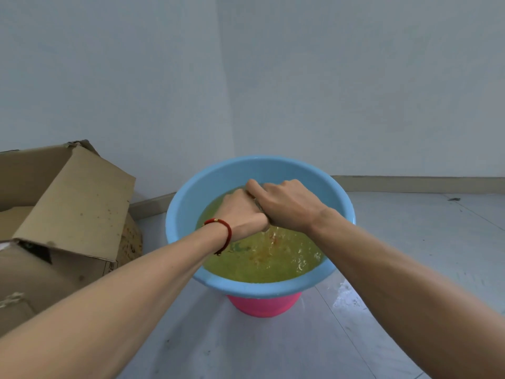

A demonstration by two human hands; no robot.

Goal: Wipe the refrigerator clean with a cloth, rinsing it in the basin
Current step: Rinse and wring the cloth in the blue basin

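Wringing cloth [259,207] over basin [191,192], both hands; no legible writing.

This is looking like a bare room in a home, seen at a corner where two plain pale walls [273,77] are meeting. A low skirting board [410,184] is running along the foot of the walls, and large pale floor tiles [410,228] are covering the ground. A worn cardboard box [68,214] is sitting open on the floor at the left. A blue plastic basin [191,201] of yellowish water is resting on a pink tub [263,306], household washing gear standing straight on the tiles.
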